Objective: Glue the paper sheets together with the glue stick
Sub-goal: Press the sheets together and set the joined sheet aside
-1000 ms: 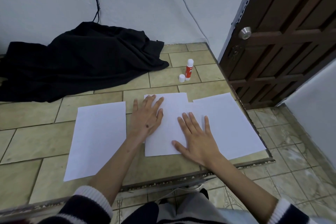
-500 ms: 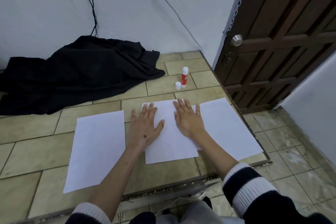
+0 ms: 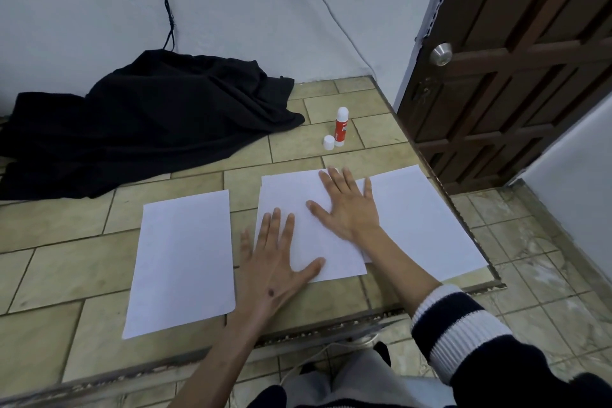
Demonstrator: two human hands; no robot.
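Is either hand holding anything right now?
Nothing is held. Left hand and right hand lie flat on the middle sheet.

I log: left hand point(image 3: 270, 270) and right hand point(image 3: 347, 209) flat, fingers spread, on middle sheet point(image 3: 298, 202); overlapped sheet point(image 3: 424, 225) beyond right little finger; uncapped glue stick point(image 3: 341, 127) and cap point(image 3: 329, 143) past fingertips.

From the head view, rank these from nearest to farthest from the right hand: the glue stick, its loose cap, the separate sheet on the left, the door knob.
From the right hand:
1. Loose cap, just beyond the fingertips.
2. Glue stick, upright right behind the cap; nearly tied with it.
3. Separate sheet, left of the left hand.
4. Door knob, up on the door at right.
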